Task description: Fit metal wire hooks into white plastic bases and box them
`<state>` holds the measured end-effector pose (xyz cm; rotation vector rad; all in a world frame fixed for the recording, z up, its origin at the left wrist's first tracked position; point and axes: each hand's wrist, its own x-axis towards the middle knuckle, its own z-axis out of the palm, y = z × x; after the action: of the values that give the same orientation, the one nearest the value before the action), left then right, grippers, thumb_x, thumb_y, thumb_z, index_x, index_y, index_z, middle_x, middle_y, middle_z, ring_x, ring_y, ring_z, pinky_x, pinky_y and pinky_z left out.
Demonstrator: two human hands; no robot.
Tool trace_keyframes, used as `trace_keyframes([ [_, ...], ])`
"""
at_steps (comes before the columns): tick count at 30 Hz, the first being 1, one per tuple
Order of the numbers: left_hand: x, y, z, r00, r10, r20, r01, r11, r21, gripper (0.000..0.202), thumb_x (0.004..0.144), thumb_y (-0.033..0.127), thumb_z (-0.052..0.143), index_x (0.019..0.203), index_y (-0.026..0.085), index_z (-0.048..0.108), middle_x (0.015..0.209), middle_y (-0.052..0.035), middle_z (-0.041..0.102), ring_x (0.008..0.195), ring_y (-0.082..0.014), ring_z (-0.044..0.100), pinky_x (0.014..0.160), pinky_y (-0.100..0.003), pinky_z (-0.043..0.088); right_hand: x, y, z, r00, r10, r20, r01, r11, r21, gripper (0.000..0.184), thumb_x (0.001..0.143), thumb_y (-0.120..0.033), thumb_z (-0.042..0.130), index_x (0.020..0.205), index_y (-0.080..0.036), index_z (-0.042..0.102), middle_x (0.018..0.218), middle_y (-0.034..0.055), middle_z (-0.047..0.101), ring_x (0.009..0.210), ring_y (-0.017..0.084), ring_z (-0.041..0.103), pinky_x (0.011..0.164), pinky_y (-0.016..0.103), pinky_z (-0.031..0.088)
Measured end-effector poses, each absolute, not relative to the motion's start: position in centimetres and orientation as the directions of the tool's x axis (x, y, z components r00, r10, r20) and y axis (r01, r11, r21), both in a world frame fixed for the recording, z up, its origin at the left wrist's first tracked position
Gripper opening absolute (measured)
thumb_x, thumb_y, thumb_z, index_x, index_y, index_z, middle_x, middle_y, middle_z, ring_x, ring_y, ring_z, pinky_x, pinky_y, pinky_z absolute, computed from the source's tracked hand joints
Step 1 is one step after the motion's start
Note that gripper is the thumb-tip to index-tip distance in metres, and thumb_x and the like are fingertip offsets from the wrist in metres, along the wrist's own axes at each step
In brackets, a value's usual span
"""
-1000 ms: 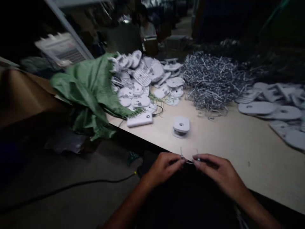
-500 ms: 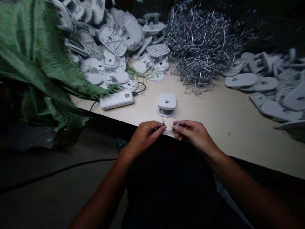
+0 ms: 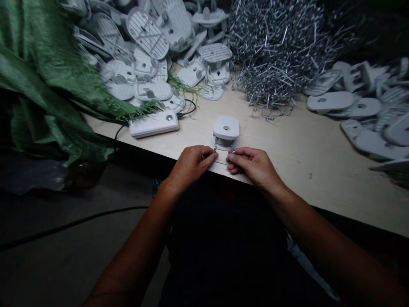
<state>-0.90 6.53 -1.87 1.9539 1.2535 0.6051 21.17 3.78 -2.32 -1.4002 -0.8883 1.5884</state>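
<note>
Both my hands are at the table's front edge. My left hand [image 3: 191,166] and my right hand [image 3: 251,166] pinch the ends of a thin bent steel wire [image 3: 222,156] between them. The wire's upturned ends reach the base of a white plastic clip-like part [image 3: 226,128], which stands on the table just ahead of my fingers. My fingers hide part of the wire, and I cannot tell whether it is fitted into the white part.
A pale wooden table [image 3: 297,145] holds a heap of white ribbed plastic parts [image 3: 147,34], a large tangle of bent wires [image 3: 277,51], and more white plates [image 3: 330,101] at right. A white power bank [image 3: 154,123] with a black cable lies at left, beside a green woven sack [image 3: 41,85].
My head has tilted lower, so the table sits higher in view. My hands have moved forward with the wire, which now lies against the base of the white part instead of short of it.
</note>
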Motion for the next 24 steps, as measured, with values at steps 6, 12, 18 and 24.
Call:
trace_keyframes([
  [6, -1.0, 7.2, -1.7, 0.455, 0.889, -0.056, 0.572, -0.243, 0.784, 0.027, 0.105, 0.035, 0.060, 0.106, 0.019, 0.083, 0.100, -0.0062, 0.083, 0.088, -0.0204, 0.072, 0.080, -0.031, 0.050, 21.3, 4.3, -2.0, -0.047, 0.880, -0.472, -0.086, -0.474, -0.876, 0.022, 0.085, -0.022, 0.094, 0.099, -0.012, 0.079, 0.086, 0.0095, 0.080, 0.068, 0.016, 0.076, 0.061, 0.022, 0.067],
  [12, -1.2, 7.4, -1.6, 0.450, 0.891, -0.066, 0.569, -0.229, 0.789, 0.029, 0.104, 0.039, 0.062, 0.104, 0.019, 0.083, 0.099, -0.0054, 0.083, 0.089, -0.0211, 0.073, 0.080, -0.030, 0.050, 21.2, 4.5, -1.7, -0.044, 0.870, -0.491, -0.101, -0.492, -0.864, 0.016, 0.086, -0.019, 0.091, 0.094, -0.013, 0.078, 0.085, 0.0094, 0.080, 0.068, 0.017, 0.077, 0.060, 0.021, 0.067],
  [18, -1.4, 7.3, -1.7, 0.315, 0.949, -0.037, 0.588, -0.164, 0.792, 0.039, 0.096, 0.040, 0.075, 0.128, 0.018, 0.076, 0.093, -0.0053, 0.078, 0.074, -0.0165, 0.066, 0.072, -0.028, 0.050, 21.0, 4.6, -1.6, -0.038, 0.862, -0.506, -0.123, -0.507, -0.853, 0.011, 0.088, -0.015, 0.087, 0.093, -0.013, 0.078, 0.087, 0.0102, 0.080, 0.069, 0.018, 0.076, 0.063, 0.024, 0.068],
  [24, -2.1, 7.8, -2.1, 0.367, 0.928, -0.059, 0.477, -0.134, 0.869, 0.044, 0.098, 0.040, 0.072, 0.139, 0.023, 0.074, 0.093, -0.0039, 0.076, 0.065, -0.0126, 0.060, 0.064, -0.025, 0.049, 20.4, 4.8, -1.7, -0.063, 0.855, -0.515, -0.141, -0.518, -0.844, 0.013, 0.089, -0.018, 0.090, 0.092, -0.014, 0.077, 0.085, 0.0093, 0.079, 0.068, 0.017, 0.076, 0.064, 0.023, 0.068],
])
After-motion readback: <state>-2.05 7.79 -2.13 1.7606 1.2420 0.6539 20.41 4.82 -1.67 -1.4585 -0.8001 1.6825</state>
